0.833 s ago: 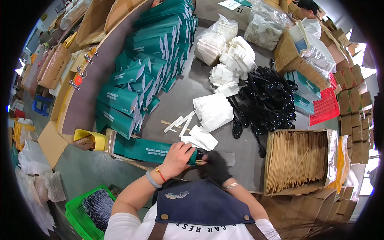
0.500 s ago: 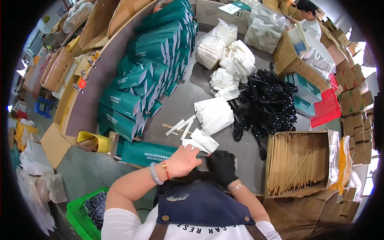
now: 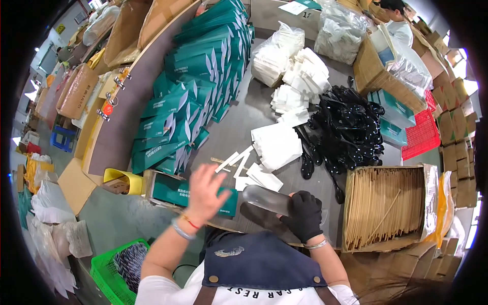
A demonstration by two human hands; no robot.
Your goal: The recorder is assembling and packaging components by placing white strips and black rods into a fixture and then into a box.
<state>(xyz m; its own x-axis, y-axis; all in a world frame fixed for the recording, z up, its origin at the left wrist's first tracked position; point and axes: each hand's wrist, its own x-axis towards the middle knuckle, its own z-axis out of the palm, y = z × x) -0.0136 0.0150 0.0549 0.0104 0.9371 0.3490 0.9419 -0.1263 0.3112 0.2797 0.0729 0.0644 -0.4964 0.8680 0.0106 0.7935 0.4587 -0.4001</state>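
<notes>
Hands have come apart since the earlier frame: left hand (image 3: 204,193) is lifted and further left, right hand (image 3: 305,216) is further right, and the clear scoop (image 3: 264,198) now shows most of its length.

Left to right: green pile (image 3: 203,71) at the left of the surface (image 3: 239,122), big, slanted, overlapping; I'd judge those done. Front packets (image 3: 168,188) lie flat at the near edge below it; they look unfilled, so probably still to do. Left hand is over them, fingers spread wide, nothing visible in it. Scoop points left over the near part of the surface and looks bare; right hand, gloved, is curled round its right end. My read: between two units, no packet in either hand. White strips (image 3: 235,159) and white packs (image 3: 277,145) sit mid-surface, black spoons (image 3: 351,122) right of them, boxed sticks (image 3: 381,213) far right. Plenty of each left; batch total unknown.

Hard to make out: insides of the pile's packets; whether left hand touches the front packets or hovers, as it's blurred and covers part of them; scoop's gripped end, hidden in right hand; depth of the stick stock.
</notes>
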